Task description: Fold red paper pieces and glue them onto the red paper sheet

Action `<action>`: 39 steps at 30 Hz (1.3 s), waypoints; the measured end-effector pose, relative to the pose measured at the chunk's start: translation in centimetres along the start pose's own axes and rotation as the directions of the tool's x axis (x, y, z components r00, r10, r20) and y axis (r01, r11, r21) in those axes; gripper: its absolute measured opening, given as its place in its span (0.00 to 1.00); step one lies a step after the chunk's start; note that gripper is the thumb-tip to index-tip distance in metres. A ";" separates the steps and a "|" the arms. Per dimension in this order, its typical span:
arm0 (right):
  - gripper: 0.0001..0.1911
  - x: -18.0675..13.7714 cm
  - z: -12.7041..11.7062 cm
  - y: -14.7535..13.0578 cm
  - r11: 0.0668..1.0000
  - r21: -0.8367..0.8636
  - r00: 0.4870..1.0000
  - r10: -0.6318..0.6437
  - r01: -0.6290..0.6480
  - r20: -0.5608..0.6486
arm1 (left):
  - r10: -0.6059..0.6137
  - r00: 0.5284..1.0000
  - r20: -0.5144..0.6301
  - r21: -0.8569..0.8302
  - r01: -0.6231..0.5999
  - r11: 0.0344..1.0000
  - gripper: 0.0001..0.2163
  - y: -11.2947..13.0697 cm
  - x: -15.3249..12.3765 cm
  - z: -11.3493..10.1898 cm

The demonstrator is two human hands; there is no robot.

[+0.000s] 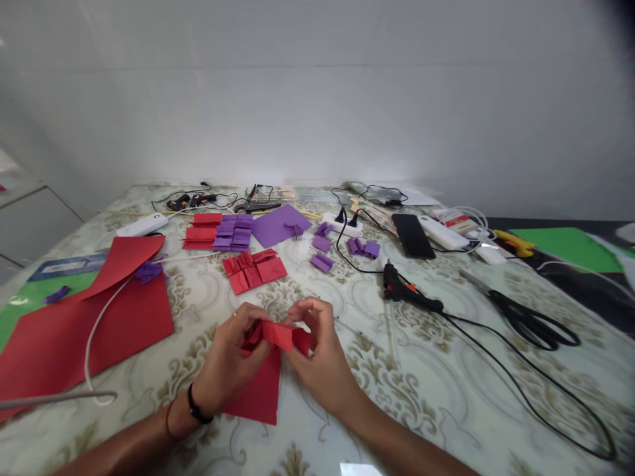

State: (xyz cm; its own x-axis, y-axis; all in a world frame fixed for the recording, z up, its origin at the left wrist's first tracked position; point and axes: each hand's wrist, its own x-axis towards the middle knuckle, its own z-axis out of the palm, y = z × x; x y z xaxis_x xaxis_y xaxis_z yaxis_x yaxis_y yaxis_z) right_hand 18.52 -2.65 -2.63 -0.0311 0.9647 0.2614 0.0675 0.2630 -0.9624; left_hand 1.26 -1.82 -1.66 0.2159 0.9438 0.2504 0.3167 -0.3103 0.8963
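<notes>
Okay, so a folded red paper (279, 335) is pinched between thumb and fingers of the left hand (225, 363), and its other end is gripped by the right hand (322, 357), right over a red sheet (260, 396) on the table (342, 423). Whether the two are joined can't be told. Some red folded pieces (254, 270) are laid just beyond, purple bits (322, 262) are scattered nearby, and a glue gun (411, 293) is seen off to the right.

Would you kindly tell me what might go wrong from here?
The folded red paper might crease wrongly or tear between the left hand and right hand. The black glue gun could be dragged if its looping cord is snagged.
</notes>
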 end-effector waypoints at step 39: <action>0.07 0.7 -2.0 -1.4 0.935 -0.219 0.960 -0.263 0.278 0.094 | -0.129 0.919 0.373 -0.190 0.212 0.959 0.12 2.4 0.4 -0.8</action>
State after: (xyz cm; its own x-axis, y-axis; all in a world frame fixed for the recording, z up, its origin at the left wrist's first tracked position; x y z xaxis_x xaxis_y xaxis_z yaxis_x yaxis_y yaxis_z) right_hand 20.40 -2.35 -0.95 -0.1414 0.8558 0.4975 0.2729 0.5168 -0.8114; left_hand 1.36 -2.06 0.89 0.5020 0.8646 -0.0225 0.1743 -0.0757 0.9818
